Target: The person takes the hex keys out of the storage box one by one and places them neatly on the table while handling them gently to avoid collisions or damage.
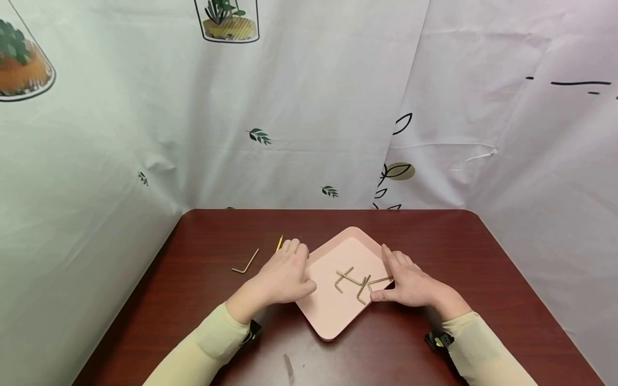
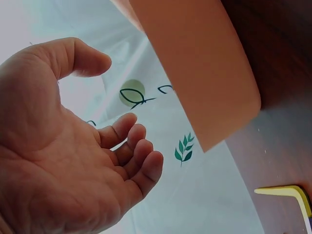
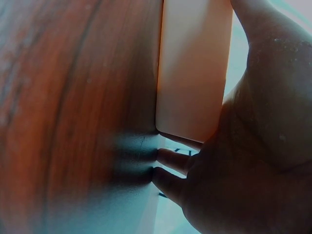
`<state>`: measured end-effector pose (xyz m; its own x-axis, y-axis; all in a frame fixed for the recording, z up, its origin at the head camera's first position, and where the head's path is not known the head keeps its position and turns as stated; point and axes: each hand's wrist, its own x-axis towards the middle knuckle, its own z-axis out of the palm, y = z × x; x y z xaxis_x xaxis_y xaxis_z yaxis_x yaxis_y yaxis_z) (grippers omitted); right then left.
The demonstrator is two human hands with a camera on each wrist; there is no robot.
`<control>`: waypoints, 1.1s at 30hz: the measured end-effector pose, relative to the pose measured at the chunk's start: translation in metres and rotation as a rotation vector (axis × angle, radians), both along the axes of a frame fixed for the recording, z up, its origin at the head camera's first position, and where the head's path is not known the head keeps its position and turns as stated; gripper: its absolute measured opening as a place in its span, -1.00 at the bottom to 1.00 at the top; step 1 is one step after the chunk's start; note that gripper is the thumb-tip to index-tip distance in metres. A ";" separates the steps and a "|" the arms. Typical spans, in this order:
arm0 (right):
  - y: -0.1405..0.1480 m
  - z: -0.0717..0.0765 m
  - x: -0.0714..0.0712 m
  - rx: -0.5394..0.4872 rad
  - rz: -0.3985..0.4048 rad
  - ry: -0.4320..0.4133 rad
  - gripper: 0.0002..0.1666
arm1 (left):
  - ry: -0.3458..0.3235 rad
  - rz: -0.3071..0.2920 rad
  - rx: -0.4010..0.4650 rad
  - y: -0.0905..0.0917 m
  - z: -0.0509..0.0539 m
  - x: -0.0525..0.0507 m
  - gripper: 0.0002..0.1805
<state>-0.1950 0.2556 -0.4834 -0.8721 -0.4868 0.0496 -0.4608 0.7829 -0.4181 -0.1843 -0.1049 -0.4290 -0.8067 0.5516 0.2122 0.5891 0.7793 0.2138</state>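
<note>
A pink square tray (image 1: pixel 324 320) stands turned cornerwise on the table, with several brass-coloured L-shaped hex keys (image 1: pixel 361 282) lying in its right half. My left hand (image 1: pixel 285 274) hovers by the tray's left corner, its fingers loosely bent and its palm bare in the left wrist view; a gap separates it from the tray wall (image 2: pixel 204 73) there. Around the right corner, my right hand (image 1: pixel 410 281) holds the tray, thumb at the near side and fingers along the far side. In the right wrist view its fingers reach past the tray wall (image 3: pixel 192 73) down to the tabletop.
Another L-shaped hex key (image 1: pixel 247 262) lies on the dark red table (image 1: pixel 212 236) left of my left hand. A thin yellow piece (image 1: pixel 279 243) shows partly behind that hand. White printed curtains (image 1: pixel 299 107) enclose the table at the back and sides.
</note>
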 end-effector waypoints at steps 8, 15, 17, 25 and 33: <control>0.000 0.002 0.001 0.002 -0.008 -0.003 0.64 | 0.011 -0.026 -0.034 0.008 -0.004 0.002 -0.62; 0.000 0.003 0.002 -0.004 0.014 0.022 0.62 | 0.036 -0.041 -0.074 0.012 -0.009 0.004 -0.59; 0.000 0.003 0.002 -0.004 0.012 0.021 0.61 | 0.041 -0.053 -0.079 0.013 -0.010 0.004 -0.59; 0.000 0.003 0.002 -0.002 0.013 0.025 0.61 | 0.027 -0.090 -0.102 0.020 -0.011 0.006 -0.58; 0.000 0.003 0.003 -0.002 0.015 0.021 0.60 | -0.010 -0.095 -0.136 0.028 -0.013 0.004 -0.56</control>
